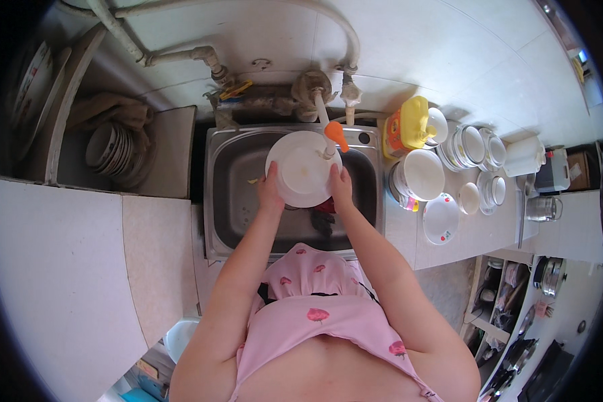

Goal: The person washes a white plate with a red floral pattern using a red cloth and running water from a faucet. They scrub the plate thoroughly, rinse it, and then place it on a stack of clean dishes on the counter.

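Note:
Both of my hands grip a round white plate [301, 173] by its opposite rims, over the steel sink [226, 221]. On the plate's left rim is my left hand [270, 190]; my right hand [341, 188] has the right rim. The spout of the tap [322, 110], with its orange handle [335, 133], reaches over the plate's upper right part. A pale smear shows near the plate's middle. Below it in the basin lies a dark cloth [322, 222], partly hidden by the plate. A small yellow scrap [252, 181] sticks to the basin at the left.
Right of the sink stand a yellow jug [407, 128], a large white bowl [422, 175], an oval plate [440, 219] and several stacked bowls [467, 145]. At left, a cabinet [173, 151] holds a bowl stack [111, 148]. Pipes [181, 56] run along the wall.

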